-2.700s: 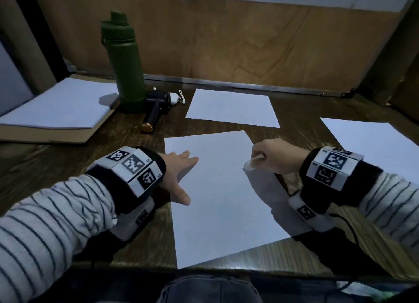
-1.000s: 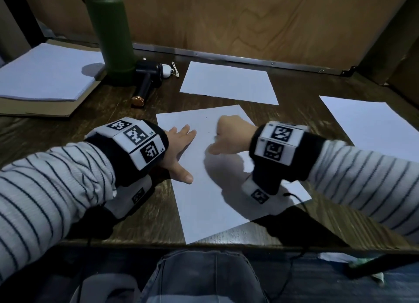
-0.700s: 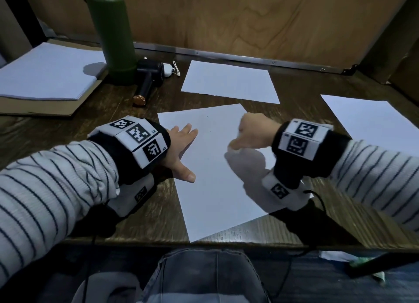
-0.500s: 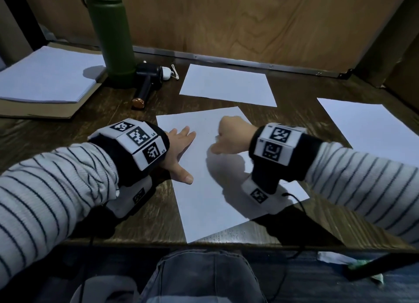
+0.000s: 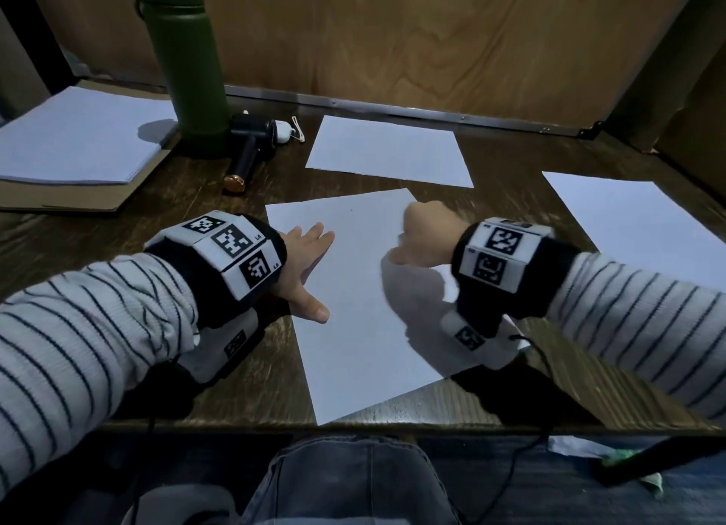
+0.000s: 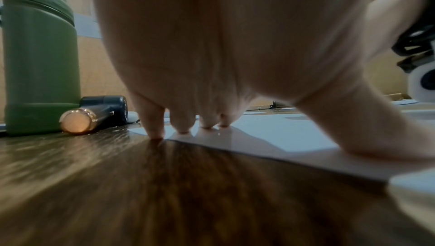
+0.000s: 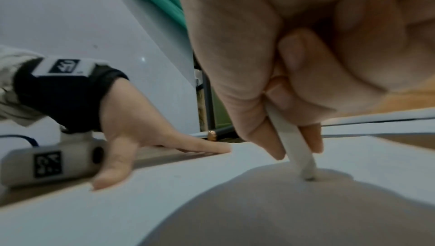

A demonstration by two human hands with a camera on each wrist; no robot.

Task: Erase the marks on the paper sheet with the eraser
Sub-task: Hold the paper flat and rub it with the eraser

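While the left hand (image 5: pixel 304 267) lies flat with fingers spread at the left edge of the paper sheet (image 5: pixel 353 308), we note its fingertips (image 6: pixel 182 129) and thumb pressing the sheet down onto the dark wooden table (image 5: pixel 118 226); the little finger lands just off the paper, on the wood. We see this hand holding nothing.

We record the right hand (image 5: pixel 430 237) at centre frame in the head view, curled into a fist over the upper right part of the same sheet. From the right wrist view, its thumb and fingers pinch a thin white eraser (image 7: pixel 295 147), which is tilted, with the lower tip touching the paper. A shadow of the hand falls on the sheet around the contact point. One tiny dark speck shows near the sheet's upper edge; other marks we cannot make out.

Elsewhere we log: a second sheet (image 5: pixel 389 151) above centre, a third sheet (image 5: pixel 636 218) at the right edge, a paper stack (image 5: pixel 78 135) on cardboard at upper left, a green bottle (image 5: pixel 184 53) upright at upper left, and a black tool with a copper-coloured end (image 5: pixel 247 151) lying just beside the bottle's base.
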